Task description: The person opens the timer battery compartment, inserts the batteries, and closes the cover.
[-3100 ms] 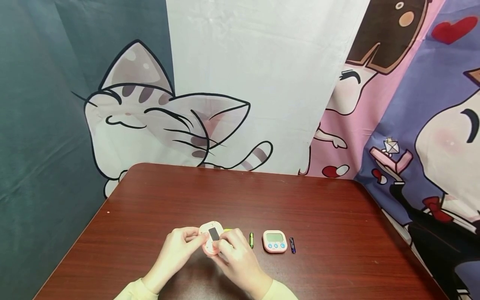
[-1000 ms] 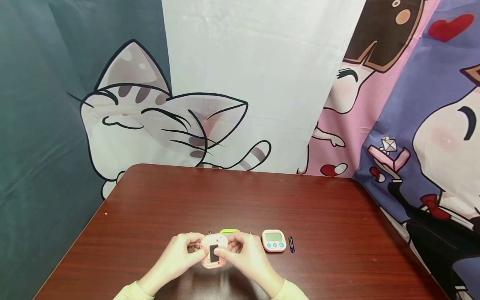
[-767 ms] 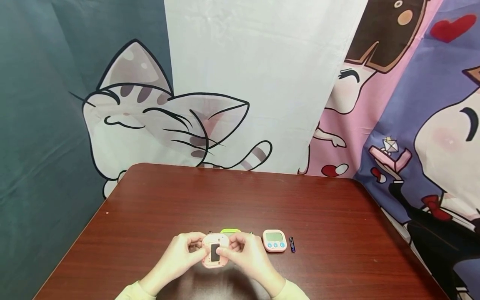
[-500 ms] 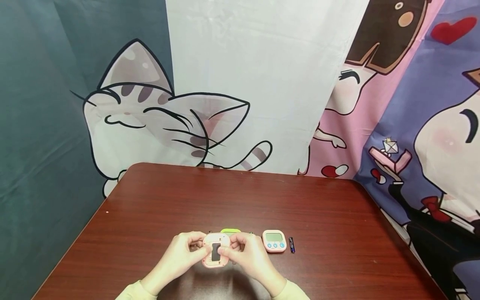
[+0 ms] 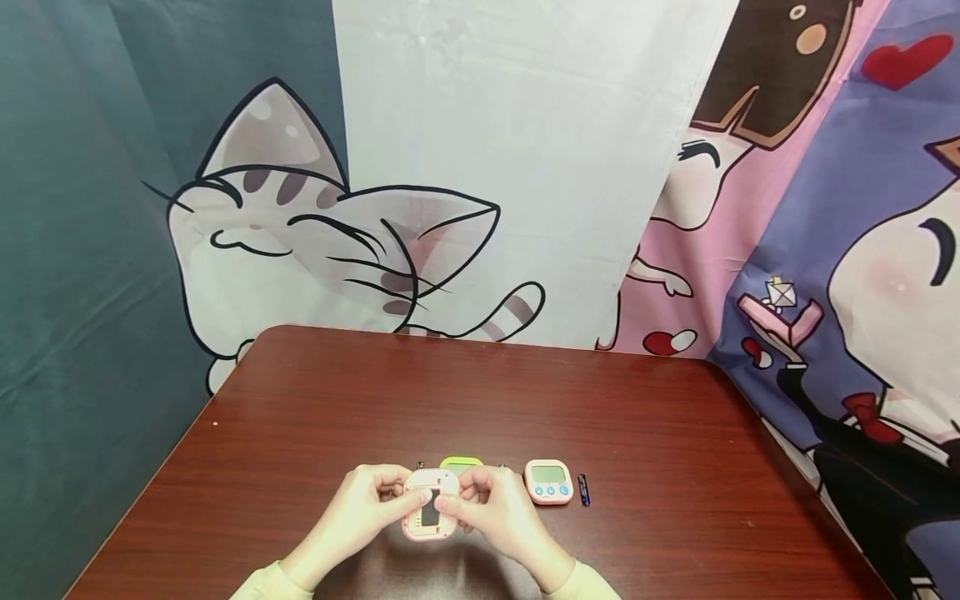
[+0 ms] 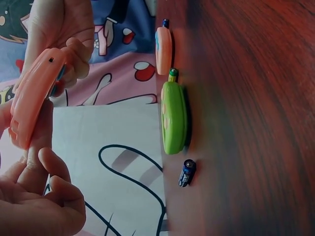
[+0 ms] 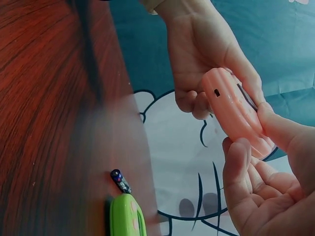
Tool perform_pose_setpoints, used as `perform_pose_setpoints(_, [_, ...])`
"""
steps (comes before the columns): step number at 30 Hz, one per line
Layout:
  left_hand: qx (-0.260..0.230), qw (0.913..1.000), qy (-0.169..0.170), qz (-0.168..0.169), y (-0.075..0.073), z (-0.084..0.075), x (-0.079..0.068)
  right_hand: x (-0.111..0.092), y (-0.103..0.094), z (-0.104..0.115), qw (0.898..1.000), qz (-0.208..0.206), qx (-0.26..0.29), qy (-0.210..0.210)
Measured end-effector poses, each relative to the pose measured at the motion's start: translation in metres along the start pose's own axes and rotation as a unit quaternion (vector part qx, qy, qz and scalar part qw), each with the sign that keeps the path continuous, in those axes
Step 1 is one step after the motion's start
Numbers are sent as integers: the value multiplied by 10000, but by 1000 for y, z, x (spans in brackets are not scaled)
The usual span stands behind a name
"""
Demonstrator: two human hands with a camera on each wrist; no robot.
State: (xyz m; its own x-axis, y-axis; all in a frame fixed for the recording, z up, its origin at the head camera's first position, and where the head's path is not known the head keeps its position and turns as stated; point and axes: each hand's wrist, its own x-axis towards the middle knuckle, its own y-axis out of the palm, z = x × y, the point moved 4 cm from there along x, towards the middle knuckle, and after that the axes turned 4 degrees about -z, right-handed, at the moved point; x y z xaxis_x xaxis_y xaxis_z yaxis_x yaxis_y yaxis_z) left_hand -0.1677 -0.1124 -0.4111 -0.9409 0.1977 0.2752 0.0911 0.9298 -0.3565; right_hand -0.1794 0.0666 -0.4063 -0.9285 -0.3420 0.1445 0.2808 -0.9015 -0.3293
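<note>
Both hands hold a pink digital timer (image 5: 431, 518) above the table, its back with a dark rectangular panel turned up toward the head view. My left hand (image 5: 365, 502) grips its left edge, the thumb lying on the back by the panel. On the right edge, my right hand (image 5: 498, 510) pinches it, thumb likewise on the panel. In the left wrist view the held timer (image 6: 35, 98) appears edge-on, blue buttons facing away from the thumbs. The right wrist view shows a small dark slot in the timer's side (image 7: 231, 108).
Behind the hands lies a green timer (image 5: 461, 461), partly hidden, between a dark battery (image 7: 120, 181) and a green battery (image 6: 173, 74). Farther right, another pink timer (image 5: 549, 472) lies screen up beside a blue battery (image 5: 584, 490). A printed cloth (image 5: 480, 167) hangs behind the brown table (image 5: 480, 392).
Since the oldest frame, the timer has come down and turned straighter; the right fingers have shifted from its back to its right edge. Lately the left thumb has slid onto the dark panel.
</note>
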Motion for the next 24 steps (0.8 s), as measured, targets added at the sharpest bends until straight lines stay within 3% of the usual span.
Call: perform_pose_setpoints(24, [111, 9998, -104, 88, -1, 2, 0, 2, 0, -1, 9982, 275, 509, 126])
